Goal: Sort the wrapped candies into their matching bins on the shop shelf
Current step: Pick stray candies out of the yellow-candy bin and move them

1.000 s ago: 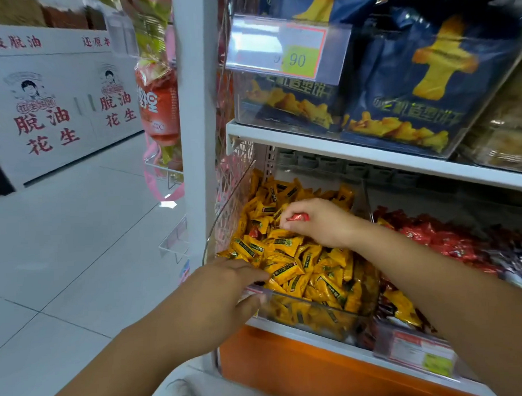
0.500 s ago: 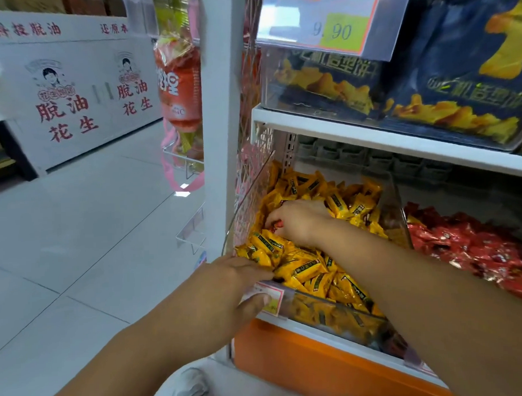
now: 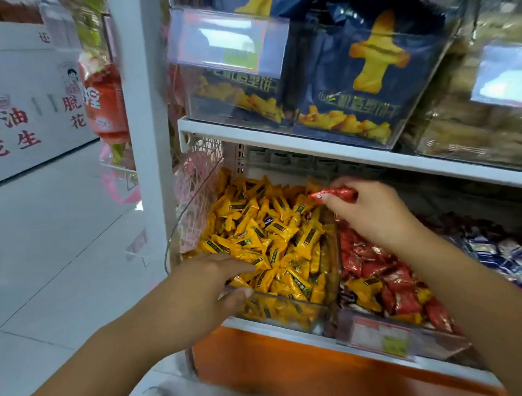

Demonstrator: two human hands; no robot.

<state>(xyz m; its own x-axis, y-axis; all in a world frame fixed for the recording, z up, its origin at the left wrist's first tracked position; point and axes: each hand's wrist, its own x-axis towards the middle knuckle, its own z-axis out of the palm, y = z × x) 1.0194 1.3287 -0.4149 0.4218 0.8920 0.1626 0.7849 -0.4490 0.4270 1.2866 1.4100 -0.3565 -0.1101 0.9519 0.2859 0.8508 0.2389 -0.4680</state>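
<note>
A clear bin (image 3: pixel 287 311) on the lower shelf is piled with yellow-wrapped candies (image 3: pixel 264 236). My left hand (image 3: pixel 209 284) grips its front rim, thumb outside and fingers over the edge on the candies. My right hand (image 3: pixel 369 211) hovers above the divider between this bin and the red bin (image 3: pixel 406 338), and pinches a red-wrapped candy (image 3: pixel 335 194). The red bin holds red-wrapped candies (image 3: pixel 371 265) with a few yellow ones (image 3: pixel 365 286) mixed in.
A third bin with blue and white wrapped candies (image 3: pixel 498 254) stands at the far right. The upper shelf (image 3: pixel 311 144) just above carries clear boxes of dark blue biscuit packs (image 3: pixel 365 75). A white upright post (image 3: pixel 145 127) borders the bins on the left, with tiled floor (image 3: pixel 48 235) beyond.
My right hand has come up out of the yellow pile and moved right toward the red bin with a red candy in its fingers. My left hand has kept its hold on the bin rim.
</note>
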